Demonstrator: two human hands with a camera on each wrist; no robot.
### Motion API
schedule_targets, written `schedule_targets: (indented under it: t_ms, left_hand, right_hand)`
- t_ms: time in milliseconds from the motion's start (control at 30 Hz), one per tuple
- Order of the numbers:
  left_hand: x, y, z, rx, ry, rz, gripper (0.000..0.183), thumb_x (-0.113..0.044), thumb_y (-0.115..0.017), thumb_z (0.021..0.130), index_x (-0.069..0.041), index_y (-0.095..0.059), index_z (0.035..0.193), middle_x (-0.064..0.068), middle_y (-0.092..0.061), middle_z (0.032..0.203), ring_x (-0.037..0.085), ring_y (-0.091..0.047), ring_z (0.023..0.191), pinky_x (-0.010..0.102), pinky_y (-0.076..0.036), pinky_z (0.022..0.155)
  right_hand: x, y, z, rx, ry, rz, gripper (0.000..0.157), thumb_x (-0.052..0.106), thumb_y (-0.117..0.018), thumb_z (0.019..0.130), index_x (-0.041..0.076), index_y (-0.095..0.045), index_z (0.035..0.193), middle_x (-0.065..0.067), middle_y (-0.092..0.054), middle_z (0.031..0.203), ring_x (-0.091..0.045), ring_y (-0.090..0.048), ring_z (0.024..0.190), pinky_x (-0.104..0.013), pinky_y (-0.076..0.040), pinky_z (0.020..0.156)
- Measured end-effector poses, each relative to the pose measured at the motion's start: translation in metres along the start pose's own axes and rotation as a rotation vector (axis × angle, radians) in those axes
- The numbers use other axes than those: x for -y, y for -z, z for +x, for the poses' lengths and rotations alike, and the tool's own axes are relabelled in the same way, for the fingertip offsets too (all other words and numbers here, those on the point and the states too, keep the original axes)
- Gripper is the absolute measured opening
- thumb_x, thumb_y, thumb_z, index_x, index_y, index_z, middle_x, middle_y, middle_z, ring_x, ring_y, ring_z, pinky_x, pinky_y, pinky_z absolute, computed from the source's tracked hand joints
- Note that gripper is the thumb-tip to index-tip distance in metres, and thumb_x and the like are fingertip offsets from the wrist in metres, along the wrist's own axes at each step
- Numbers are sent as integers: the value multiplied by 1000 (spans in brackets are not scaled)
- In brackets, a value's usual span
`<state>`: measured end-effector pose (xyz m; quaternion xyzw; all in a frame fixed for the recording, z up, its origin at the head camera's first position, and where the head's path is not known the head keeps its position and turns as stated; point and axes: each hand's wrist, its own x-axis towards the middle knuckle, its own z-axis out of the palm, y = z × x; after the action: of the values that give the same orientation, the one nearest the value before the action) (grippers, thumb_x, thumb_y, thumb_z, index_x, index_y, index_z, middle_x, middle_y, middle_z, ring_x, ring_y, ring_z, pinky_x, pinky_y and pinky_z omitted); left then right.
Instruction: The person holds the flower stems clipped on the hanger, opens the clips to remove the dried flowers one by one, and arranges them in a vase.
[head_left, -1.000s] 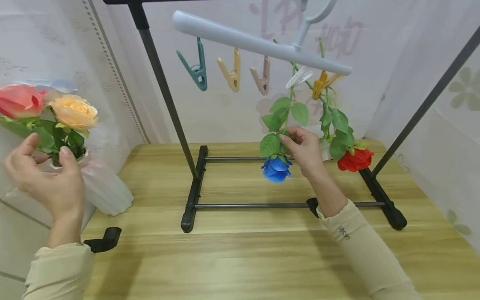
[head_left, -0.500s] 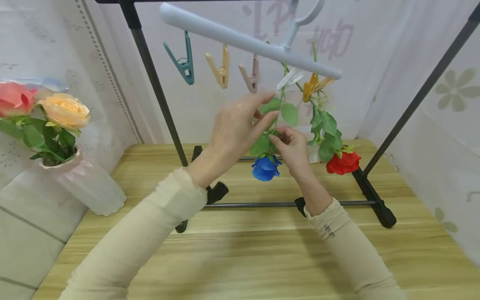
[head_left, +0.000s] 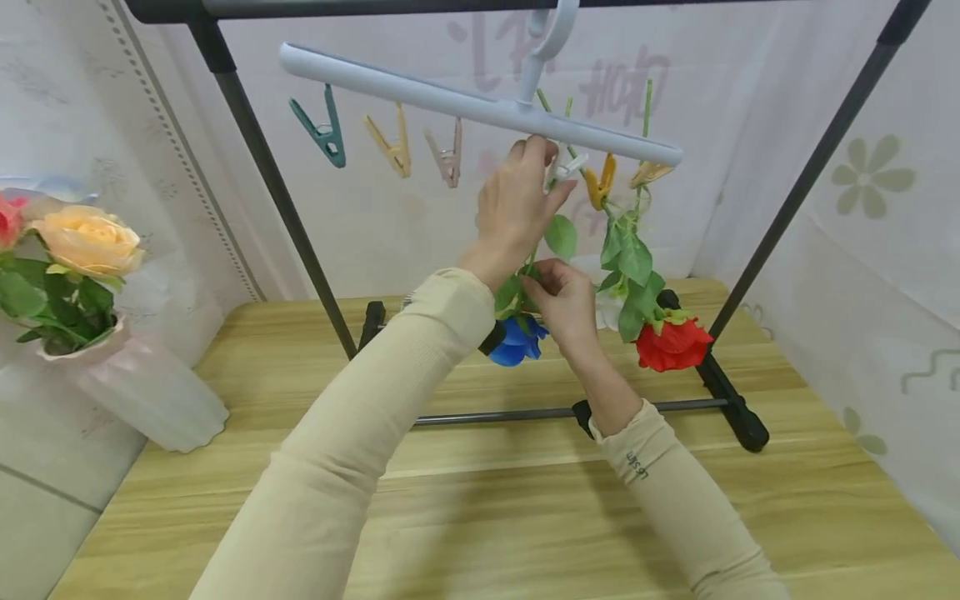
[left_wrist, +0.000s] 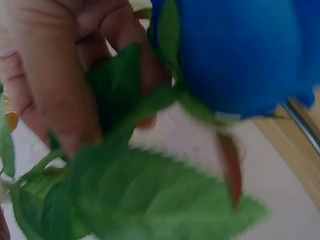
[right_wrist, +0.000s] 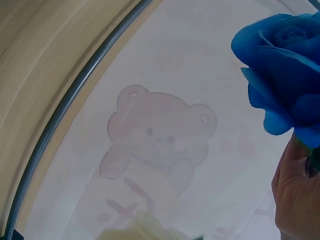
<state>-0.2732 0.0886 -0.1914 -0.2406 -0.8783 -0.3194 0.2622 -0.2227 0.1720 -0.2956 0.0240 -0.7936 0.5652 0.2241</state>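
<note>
A blue artificial rose hangs upside down beneath a pale blue hanger. Thumb and fingers of my right hand pinch its leafy stem just above the bloom. Higher up, my left hand has its thumb and fingers around a white clothespin on the hanger; its grip is partly hidden. The left wrist view shows the blue bloom close up, with fingers at its green leaves. To the right, a red rose hangs head down near an orange clothespin.
Teal, yellow and pinkish clothespins dangle on the hanger's left. A black rack frames the hanger above the wooden table. At left stands a white vase of roses. A pale bloom shows in the right wrist view.
My left hand has moved from beside the vase, rightward and up to the white clothespin. The right hand keeps its pinch on the blue rose's stem. The head view has shifted slightly.
</note>
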Motion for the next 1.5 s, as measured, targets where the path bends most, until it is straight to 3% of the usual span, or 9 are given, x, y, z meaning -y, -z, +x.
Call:
schedule_targets:
  t_ms: [267,400,533,767,867,1000,1233,1367,1500]
  left_hand:
    - [-10,-25,4,-143,76,-133,46,-43,-64,87,-13,-50,119,0,-56,117,14,-59,78,27,-47,61]
    - [-12,-28,5,-199,104,-160,45,-44,-65,85,-12,-52,114,-1,-58,113,13,-58,75,26,-45,60]
    - [-12,-28,5,-227,88,-153,40,-44,-65,86,-12,-55,107,-1,-60,108,13,-55,71,26,-44,58]
    - [-12,-29,5,-265,51,-117,30,-40,-62,89,-13,-57,100,-2,-62,100,13,-53,66,26,-44,55]
    - [-12,-28,5,-278,44,-124,27,-38,-61,90,-12,-58,97,-2,-63,98,14,-56,66,28,-44,56]
    - [-12,-25,5,-278,42,-138,23,-34,-60,90,-12,-59,93,-2,-64,95,14,-57,66,28,-45,56]
    - [-14,-22,6,-219,56,-128,24,-39,-61,88,-15,-60,92,-5,-65,94,12,-55,66,28,-44,57]
    - [-15,-21,5,-150,68,-129,30,-44,-63,86,-17,-59,97,-7,-67,100,10,-56,69,26,-43,58]
    - [-14,-20,3,-129,71,-142,33,-47,-63,85,-18,-60,102,-9,-68,104,10,-59,74,26,-44,60]
  right_hand:
    - [3,1,0,7,49,28,21,8,-65,88,0,-69,106,-18,-70,98,-10,-66,85,-20,-51,76]
    - [3,1,1,10,49,18,21,7,-63,88,-1,-69,106,-21,-70,95,-18,-67,84,-22,-52,74]
    - [3,2,0,22,44,7,23,7,-62,88,0,-68,110,-20,-69,99,-21,-68,90,-21,-52,76]
    - [3,3,-1,23,43,-51,16,10,-63,88,0,-71,99,-19,-71,88,-11,-64,73,-19,-49,66]
    - [3,4,0,23,32,-48,17,12,-64,88,2,-71,100,-17,-71,93,-13,-68,82,-20,-51,72]
    - [2,5,1,43,19,-13,19,12,-65,88,2,-69,104,-16,-70,100,-18,-68,92,-27,-54,77]
    - [-6,10,3,56,48,-170,16,13,-65,87,-1,-69,92,-17,-69,81,-11,-57,64,-21,-46,59]
    - [-10,12,0,81,28,-201,17,14,-66,88,-2,-68,92,-16,-68,81,-14,-56,65,-20,-45,58]
    - [-10,13,-3,106,5,-210,16,14,-65,88,-1,-67,93,-15,-67,80,-15,-57,65,-20,-47,57]
